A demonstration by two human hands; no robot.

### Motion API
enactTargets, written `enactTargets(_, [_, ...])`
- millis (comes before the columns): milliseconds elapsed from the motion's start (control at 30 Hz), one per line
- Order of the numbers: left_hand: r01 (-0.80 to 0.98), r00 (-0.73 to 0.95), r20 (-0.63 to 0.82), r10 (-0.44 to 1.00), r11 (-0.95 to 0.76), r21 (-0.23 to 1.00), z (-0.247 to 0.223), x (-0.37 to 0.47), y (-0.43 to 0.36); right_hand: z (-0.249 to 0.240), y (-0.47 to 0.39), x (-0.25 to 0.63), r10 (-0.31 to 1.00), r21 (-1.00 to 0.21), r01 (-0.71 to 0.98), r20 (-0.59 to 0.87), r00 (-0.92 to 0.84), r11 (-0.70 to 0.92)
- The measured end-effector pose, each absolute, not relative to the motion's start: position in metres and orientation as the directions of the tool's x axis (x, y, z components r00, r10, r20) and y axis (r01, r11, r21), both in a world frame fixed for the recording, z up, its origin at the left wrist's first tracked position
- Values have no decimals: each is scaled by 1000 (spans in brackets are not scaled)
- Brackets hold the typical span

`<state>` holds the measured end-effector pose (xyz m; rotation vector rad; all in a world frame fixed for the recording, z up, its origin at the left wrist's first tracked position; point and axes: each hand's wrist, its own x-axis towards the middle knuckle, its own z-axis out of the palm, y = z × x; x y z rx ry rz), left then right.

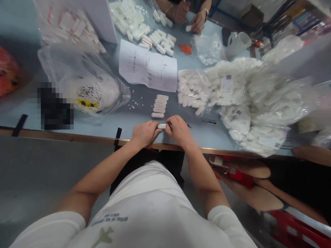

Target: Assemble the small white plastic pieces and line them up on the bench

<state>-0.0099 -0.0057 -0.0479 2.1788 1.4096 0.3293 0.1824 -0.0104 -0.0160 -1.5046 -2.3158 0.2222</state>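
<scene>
Near the front edge of the blue-grey table [103, 132], a small white plastic piece [162, 126] is held between my two hands. My left hand [145, 133] grips its left end with fingers closed. My right hand [178, 129] pinches the right end, and its fingertips partly hide that end. Just beyond my hands lies a short column of similar white pieces [159, 105]. Tiny white bits [133, 103] are scattered to the left of the column. A dark pointed tool [189, 126] shows partly beside my right hand.
A printed sheet [147, 65] lies behind the column. Clear bags of white parts [193, 88] crowd the right, with metal tweezers [210, 122] nearby. At left stands a plastic bag [98, 93]. Another person's hands [198, 22] work across the table; a seated person is at right.
</scene>
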Motion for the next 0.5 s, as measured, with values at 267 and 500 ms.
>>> enactTargets(267, [784, 436, -79, 896, -335, 522, -43, -9, -6, -21, -14, 192, 961, -511, 814, 169, -220, 277])
enactTargets(500, [793, 440, -87, 894, -341, 504, -43, -10, -6, -17, -15, 194, 952, -533, 788, 179, -250, 307])
